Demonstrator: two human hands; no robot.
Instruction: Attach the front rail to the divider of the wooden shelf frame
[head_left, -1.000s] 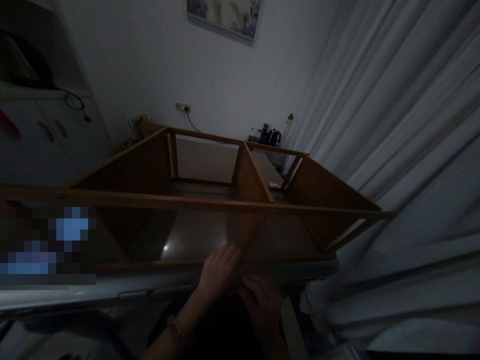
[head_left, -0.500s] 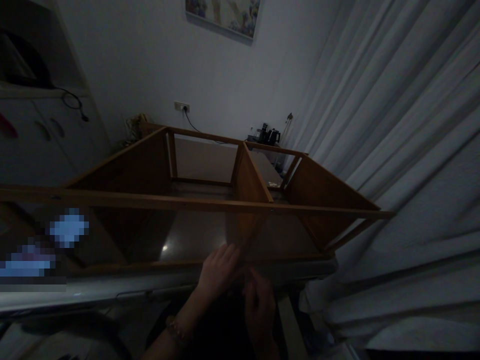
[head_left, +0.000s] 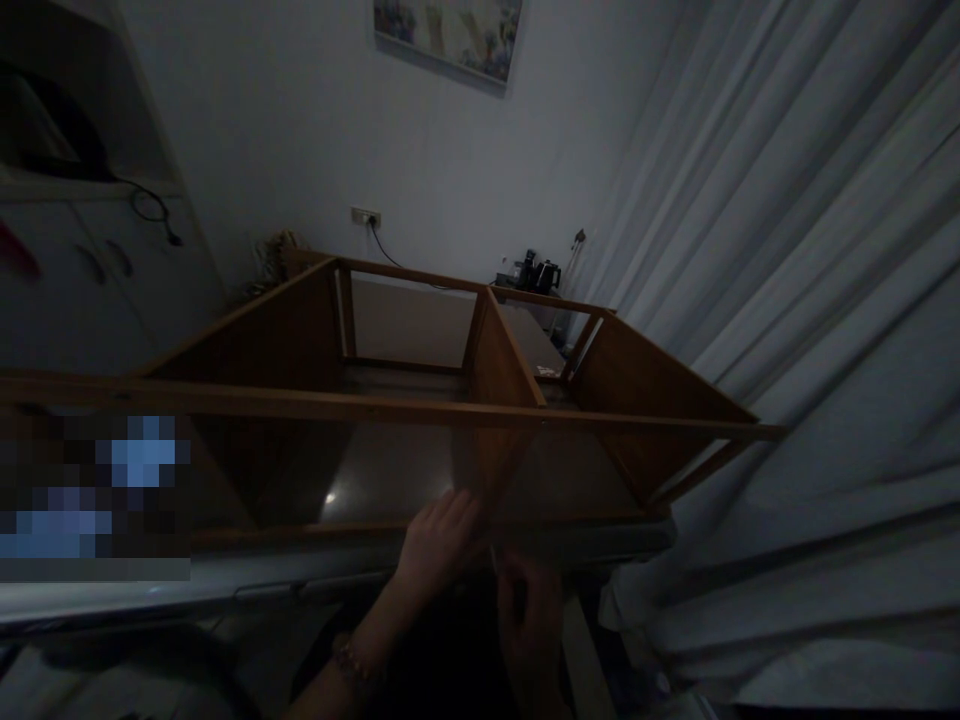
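A brown wooden shelf frame (head_left: 420, 405) with upright panels lies across a table. My left hand (head_left: 441, 540) is closed over its near lower rail, beside the foot of the middle divider panel (head_left: 506, 350); a beaded bracelet (head_left: 349, 660) circles that wrist. Just to the right and lower, my right hand (head_left: 531, 605) is pinched with thumb and fingers together. A thin pale sliver (head_left: 493, 556) shows at its fingertips, too dark and small to name. Shadow hides most of the fingers' undersides.
Long pale curtains (head_left: 810, 300) hang close on the right. The table edge (head_left: 225, 580) runs across in front of me. Behind the frame are a wall socket (head_left: 365, 216) with a cord, and a black kettle (head_left: 548, 275). White cabinets (head_left: 97, 270) stand at left.
My right hand has shifted slightly right, away from my left hand, and the thin pale sliver now shows. The left hand stays in place on the rail.
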